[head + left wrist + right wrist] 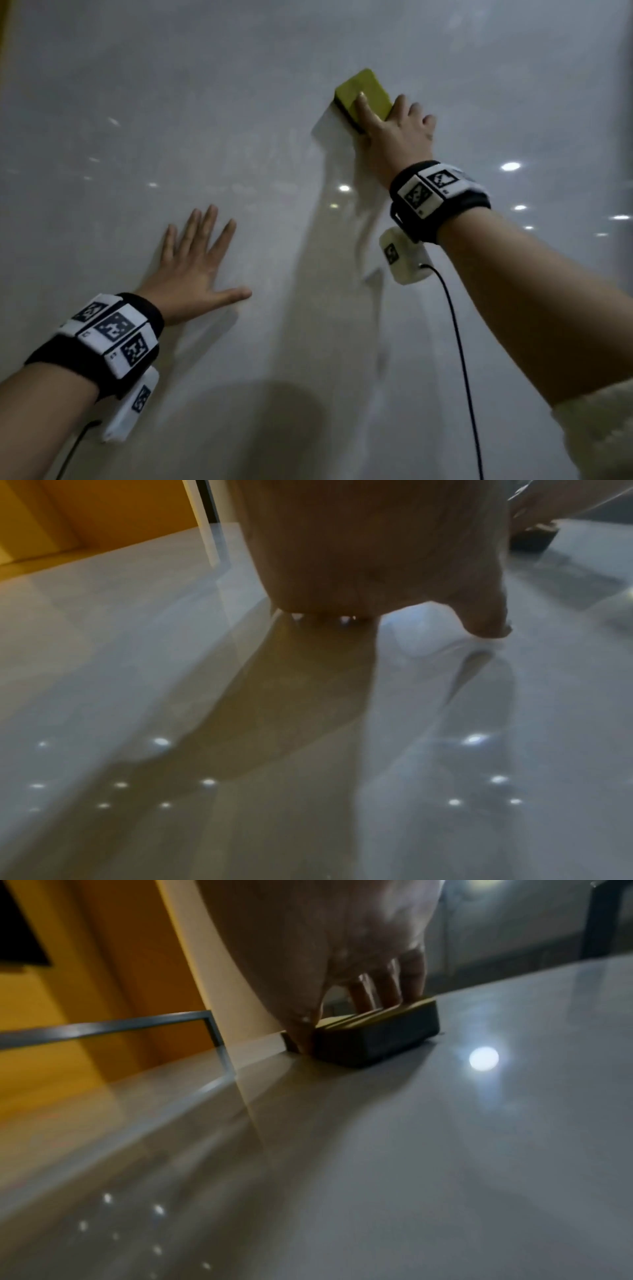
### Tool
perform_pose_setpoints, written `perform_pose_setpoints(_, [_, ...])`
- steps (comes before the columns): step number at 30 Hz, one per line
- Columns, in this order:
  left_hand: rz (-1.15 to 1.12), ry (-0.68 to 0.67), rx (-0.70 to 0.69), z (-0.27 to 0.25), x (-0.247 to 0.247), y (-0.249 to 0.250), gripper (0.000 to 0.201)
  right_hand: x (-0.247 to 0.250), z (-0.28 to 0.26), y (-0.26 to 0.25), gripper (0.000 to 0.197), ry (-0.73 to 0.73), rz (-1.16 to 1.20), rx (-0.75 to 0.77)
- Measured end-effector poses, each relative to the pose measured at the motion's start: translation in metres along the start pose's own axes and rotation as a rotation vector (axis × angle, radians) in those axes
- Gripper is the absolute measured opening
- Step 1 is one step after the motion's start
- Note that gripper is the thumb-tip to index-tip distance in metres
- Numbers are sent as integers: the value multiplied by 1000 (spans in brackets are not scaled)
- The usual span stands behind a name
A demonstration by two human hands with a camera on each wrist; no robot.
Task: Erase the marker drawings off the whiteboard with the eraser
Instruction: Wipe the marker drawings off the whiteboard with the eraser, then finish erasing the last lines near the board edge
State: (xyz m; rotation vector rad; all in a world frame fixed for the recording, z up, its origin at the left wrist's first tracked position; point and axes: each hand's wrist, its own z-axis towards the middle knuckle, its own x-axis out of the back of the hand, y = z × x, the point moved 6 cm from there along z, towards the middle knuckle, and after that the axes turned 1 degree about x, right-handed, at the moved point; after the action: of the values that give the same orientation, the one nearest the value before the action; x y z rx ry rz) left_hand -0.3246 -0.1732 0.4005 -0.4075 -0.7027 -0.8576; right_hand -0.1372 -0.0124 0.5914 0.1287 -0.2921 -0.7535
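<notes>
The glossy whiteboard (239,102) fills the head view; I make out no marker lines on it, only faint grey smears. My right hand (394,133) grips a yellow eraser (359,89) with a dark felt underside and holds it flat against the board at upper centre-right. In the right wrist view the eraser (383,1039) lies felt-down on the board (445,1150), thumb on its near side and fingers (394,980) over the top. My left hand (195,267) lies flat on the board at lower left with fingers spread. The left wrist view shows that palm (342,547) and thumb on the board (171,669).
Ceiling lights reflect as bright spots (510,167) across the board. A yellow-orange wall (103,961) and the board's metal frame corner (209,1020) lie beyond the board's edge. Cables (455,325) hang from both wrist cameras.
</notes>
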Motion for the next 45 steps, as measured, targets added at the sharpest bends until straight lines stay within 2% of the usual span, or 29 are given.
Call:
perform_pose_setpoints(3, [80,65,-118,-16,-9,-18,103,-10,-64,-70,48,202,-83,247])
perform_pose_setpoints(4, [100,62,-146,-21,-15,-23,103,-18,-97,-86,46,222,-66,323])
perform_pose_setpoints(7, [105,64,-200,-34,-31,-30,105,-47,-193,-114,50,159,-36,525])
perform_pose_setpoints(9, [85,69,-190,-45,-41,-28,109,-50,-223,-114,49,115,-68,638])
perform_pose_setpoints(10, [78,20,-157,-49,-49,-28,113,-46,-222,-108,48,119,-84,626])
perform_pose_setpoints(11, [72,-31,-122,-54,-55,-26,114,-42,-215,-98,47,114,-92,551])
perform_pose_setpoints(15, [6,-82,-56,-69,-67,-12,111,-33,-198,-52,60,53,-35,-65])
perform_pose_setpoints(17, [-47,-80,-39,-75,-70,-7,111,-45,-217,-52,59,-34,30,-260])
perform_pose_setpoints(19, [-73,-69,-34,-77,-72,-4,112,-55,-246,-65,57,-82,57,-297])
perform_pose_setpoints(23, [-118,-20,-16,-78,-74,3,111,-60,-316,-79,52,-144,-7,-63])
perform_pose_setpoints(27, [-196,67,37,-86,-78,21,103,-67,-380,-56,60,-305,-91,138])
perform_pose_setpoints(30, [-223,73,35,-98,-94,50,97,-67,-416,-25,80,-464,-187,251])
perform_pose_setpoints(34, [-179,59,-113,-112,-122,96,92,-58,-460,20,96,-712,-198,216])
perform_pose_setpoints(36, [-126,69,-140,-119,-135,120,96,-53,-482,44,98,-893,-246,177])
perform_pose_setpoints(39, [-116,116,-44,-122,-142,144,105,-50,-532,88,76,-1267,-435,118])
perform_pose_setpoints(40, [-128,136,-22,-121,-144,149,107,-49,-548,98,69,-1372,-425,75])
perform_pose_setpoints(42, [-166,186,0,-119,-150,154,108,-53,-572,110,57,-1508,-385,7])
perform_pose_setpoints(45, [-227,234,2,-116,-157,156,106,-68,-601,113,43,-1651,-321,-9])
